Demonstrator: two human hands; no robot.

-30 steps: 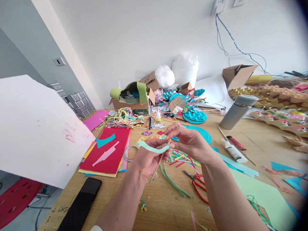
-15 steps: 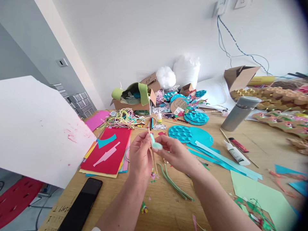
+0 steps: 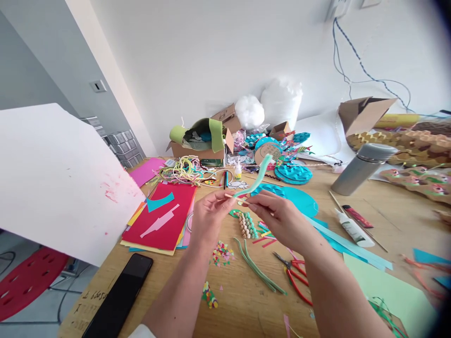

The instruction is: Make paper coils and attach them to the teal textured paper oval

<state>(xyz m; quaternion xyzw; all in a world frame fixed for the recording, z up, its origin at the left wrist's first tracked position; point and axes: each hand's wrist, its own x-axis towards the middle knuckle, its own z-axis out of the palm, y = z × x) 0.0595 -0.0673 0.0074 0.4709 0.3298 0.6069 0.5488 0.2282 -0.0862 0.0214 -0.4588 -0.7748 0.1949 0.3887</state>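
Observation:
My left hand point(image 3: 207, 220) and my right hand point(image 3: 276, 217) meet above the middle of the wooden table point(image 3: 243, 300). Between their fingertips they pinch a thin wooden stick point(image 3: 235, 198) and a pale mint pipe cleaner point(image 3: 257, 177). The pipe cleaner's free end rises up and to the right from the stick. Below the hands lie green pipe cleaners point(image 3: 259, 271), a small beaded piece point(image 3: 245, 224), confetti scraps point(image 3: 221, 253) and red-handled pliers point(image 3: 294, 277).
A stack of coloured paper with a red sheet on top point(image 3: 162, 220) lies at left, a black phone point(image 3: 121, 295) near the front edge, a white board point(image 3: 49, 183) far left. Right: glue tube point(image 3: 354, 229), grey flask point(image 3: 362, 169), teal paper shapes point(image 3: 292, 197), green sheet point(image 3: 391, 291). Boxes and clutter line the back.
The pipe cleaner, bunched between my fingers half a second ago, now stretches up to the right. The stick has turned from upright to nearly level. My hands have risen slightly.

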